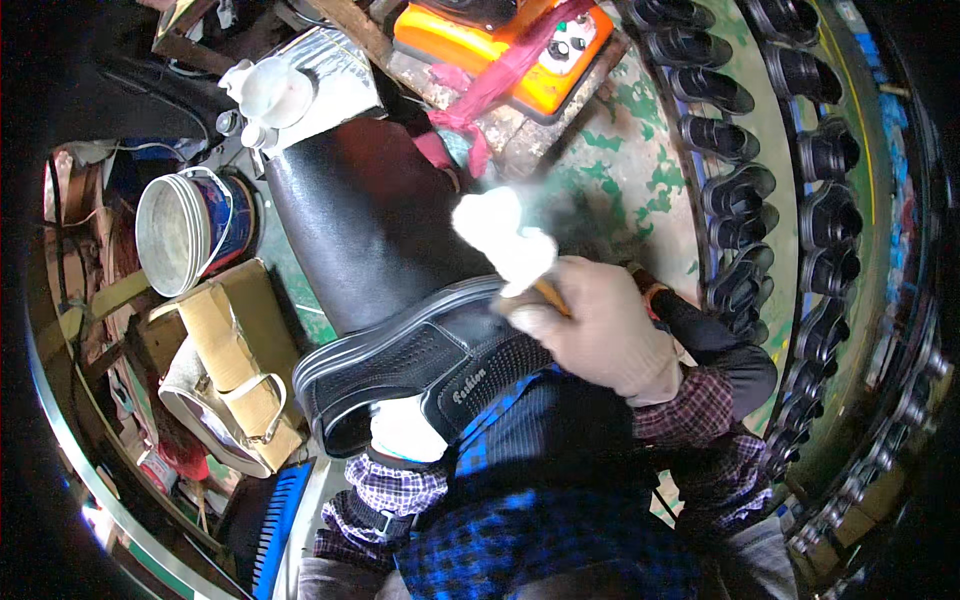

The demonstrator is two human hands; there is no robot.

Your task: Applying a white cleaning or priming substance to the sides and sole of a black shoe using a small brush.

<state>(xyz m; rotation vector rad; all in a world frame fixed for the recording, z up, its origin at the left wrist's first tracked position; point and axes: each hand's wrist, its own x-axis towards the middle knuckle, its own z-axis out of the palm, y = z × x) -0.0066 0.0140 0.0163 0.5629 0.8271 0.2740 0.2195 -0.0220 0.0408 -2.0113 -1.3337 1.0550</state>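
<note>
A black shoe point(430, 365) with perforated sides is tilted on its side in front of me, its sole edge facing away. My left hand point(410, 430), in a white glove, holds it at the opening; the fingers are hidden by the shoe. My right hand point(600, 325), in a beige glove, is closed round a thin wooden stick point(550, 297) beside the toe end. A bright white wad point(505, 240) tops the stick, blurred and overexposed. Whether the wad touches the shoe I cannot tell. Just beyond the shoe lies a black leather-like pad point(360, 220).
An orange machine point(520, 60) with a red cloth point(500, 75) over it stands at the far side. White bowls point(275, 92) sit on a silvery surface. At left are a bucket point(185, 230) and cardboard box point(225, 350). Rows of black shoes point(725, 140) line the right.
</note>
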